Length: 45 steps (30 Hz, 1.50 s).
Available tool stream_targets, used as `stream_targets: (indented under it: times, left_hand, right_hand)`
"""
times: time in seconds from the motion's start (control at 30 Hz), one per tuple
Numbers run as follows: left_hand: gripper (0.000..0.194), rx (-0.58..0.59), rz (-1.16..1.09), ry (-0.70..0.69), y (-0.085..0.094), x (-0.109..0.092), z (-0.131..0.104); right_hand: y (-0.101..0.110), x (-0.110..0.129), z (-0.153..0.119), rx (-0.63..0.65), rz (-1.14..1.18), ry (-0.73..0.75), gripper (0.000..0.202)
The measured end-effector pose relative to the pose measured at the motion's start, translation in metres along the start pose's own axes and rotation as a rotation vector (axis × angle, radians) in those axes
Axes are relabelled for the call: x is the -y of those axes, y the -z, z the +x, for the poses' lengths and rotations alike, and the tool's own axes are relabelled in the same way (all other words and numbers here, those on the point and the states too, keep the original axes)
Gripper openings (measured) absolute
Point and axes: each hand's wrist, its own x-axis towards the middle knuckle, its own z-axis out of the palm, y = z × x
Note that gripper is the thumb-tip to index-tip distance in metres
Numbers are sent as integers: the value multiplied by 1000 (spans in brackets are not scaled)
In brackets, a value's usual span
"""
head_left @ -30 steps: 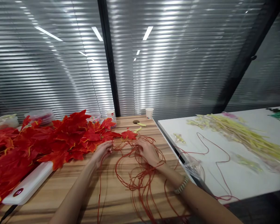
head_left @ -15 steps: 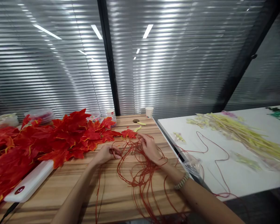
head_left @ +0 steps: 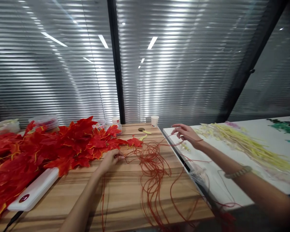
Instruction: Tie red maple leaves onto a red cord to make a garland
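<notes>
A loose tangle of thin red cord lies on the wood-grain table between my hands, with strands trailing over the front edge. My left hand is closed in a pinch on part of this cord, left of the tangle; one length hangs down beneath it. To the right, above the gap between the two tables, my right hand is raised with its fingers partly bent around a strand. More cord runs under that palm and across the wrist. The fingertips' exact grip is too small to make out.
Red artificial maple leaves are heaped on the left, beside a white power bank with a black cable. Paper cup stands at the back. The white table on the right bears yellow stems and a clear plastic bag.
My right hand has moved from over the tangle to the right, drawing red strands after it. My left hand has stayed nearly in place, still pinching the cord.
</notes>
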Motion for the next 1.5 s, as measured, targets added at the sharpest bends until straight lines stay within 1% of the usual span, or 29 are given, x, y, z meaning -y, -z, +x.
stream_targets:
  times: [0.03,0.13,0.17,0.23,0.3,0.37,0.47,0.57,0.67,0.77,0.87,0.97,1.07,1.23,1.4,1.5]
  left_hand:
    - [21,-21,9,-24,1,1,1]
    - [23,-93,33,-76,1,5,2]
    - [24,-111,39,-88,1,7,3]
    - [24,-137,52,-109,0,11,4]
    - [24,-152,56,-115,-1,14,5]
    - [24,-160,58,-102,-1,17,5]
    - [24,-170,70,-69,0,20,5]
    - [24,-195,84,-47,1,23,5]
    - [25,-191,86,-30,2,25,5]
    - [25,-176,97,-15,3,26,5]
    - [28,-165,117,-7,4,26,6]
    - [29,-133,129,-6,4,28,6]
    - [29,-112,129,-11,4,31,6]
    - [28,-118,111,-5,4,36,6]
    - [29,-110,116,-10,3,35,6]
    - [29,-107,121,-25,4,34,6]
  right_hand:
    - [18,2,0,84,-93,-36,34]
    - [65,5,-4,191,-250,-162,36]
    - [77,5,-7,228,-283,-194,38]
    - [93,3,-14,323,-344,-270,42]
    - [102,0,-21,415,-405,-322,46]
    - [105,-4,-27,489,-452,-327,45]
    - [108,-7,-31,574,-481,-343,42]
    - [117,-10,-29,631,-536,-390,44]
    - [131,-9,-25,645,-625,-382,43]
    - [142,-3,-28,642,-644,-375,32]
    - [147,7,-36,632,-544,-395,23]
    - [150,15,-44,610,-414,-430,20]
    - [155,19,-46,574,-341,-450,19]
    - [164,23,-46,493,-328,-494,20]
    - [172,21,-48,505,-339,-514,24]
    - [185,14,-46,487,-390,-503,22]
